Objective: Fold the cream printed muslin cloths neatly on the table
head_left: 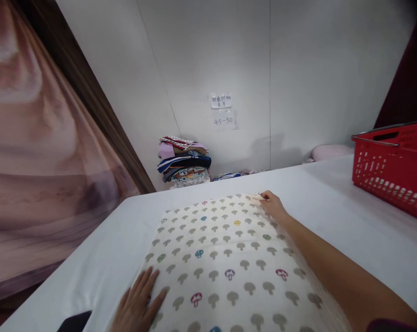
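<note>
A white cloth printed with grey and coloured mushrooms (220, 240) lies spread on the white table, its near end running out of view at the bottom. My left hand (139, 299) rests flat on its left edge, fingers apart. At the cloth's far right corner, my right hand (269, 203) pinches the fabric between thumb and fingers. My right forearm stretches along the cloth's right side.
On the right of the white table (319, 198) stands a red plastic basket (388, 161). Folded clothes (185, 161) are stacked beyond the far edge. A dark flat object (75, 322) lies at the near left. A pink curtain (45, 161) hangs at left.
</note>
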`<state>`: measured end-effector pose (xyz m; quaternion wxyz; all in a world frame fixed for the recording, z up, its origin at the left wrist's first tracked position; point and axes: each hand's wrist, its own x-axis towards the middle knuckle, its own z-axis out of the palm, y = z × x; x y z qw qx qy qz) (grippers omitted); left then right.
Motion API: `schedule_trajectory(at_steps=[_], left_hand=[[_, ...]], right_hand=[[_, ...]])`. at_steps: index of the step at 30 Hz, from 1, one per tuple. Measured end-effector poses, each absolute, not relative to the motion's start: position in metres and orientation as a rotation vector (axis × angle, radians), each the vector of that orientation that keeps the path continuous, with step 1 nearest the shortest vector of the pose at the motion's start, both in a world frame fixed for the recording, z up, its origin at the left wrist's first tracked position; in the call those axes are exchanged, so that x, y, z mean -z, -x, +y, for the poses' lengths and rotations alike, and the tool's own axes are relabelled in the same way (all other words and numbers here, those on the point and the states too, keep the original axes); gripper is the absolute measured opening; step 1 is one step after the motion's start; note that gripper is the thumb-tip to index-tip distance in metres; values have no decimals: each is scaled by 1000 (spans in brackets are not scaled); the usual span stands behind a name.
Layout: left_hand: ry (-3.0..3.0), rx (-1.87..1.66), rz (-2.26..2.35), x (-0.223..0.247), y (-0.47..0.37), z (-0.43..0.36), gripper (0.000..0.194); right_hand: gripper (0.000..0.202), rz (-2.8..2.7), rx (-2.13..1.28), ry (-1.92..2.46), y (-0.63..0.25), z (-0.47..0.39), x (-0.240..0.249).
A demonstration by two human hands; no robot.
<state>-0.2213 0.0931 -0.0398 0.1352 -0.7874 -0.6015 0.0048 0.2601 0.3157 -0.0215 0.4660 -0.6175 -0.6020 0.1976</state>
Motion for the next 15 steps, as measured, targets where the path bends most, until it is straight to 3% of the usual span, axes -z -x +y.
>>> schedule_trajectory(at_steps=[2,5,10,15], left_hand=[[2222,-15,-1966,30,215,99,38],[2060,103,-2284,0,188,115,47],[2408,733,-2439,-45,74,161,48],[2770,1505,-2547,-36,-72,231,36]], right_hand=[[4,-1486,-492,1412,-257,312,20],[5,-1496,-509,1305,-253,309,19],[3,-1516,-527,1232,-248,304,21],[6,-1555,-507,1190,-250,297,21]])
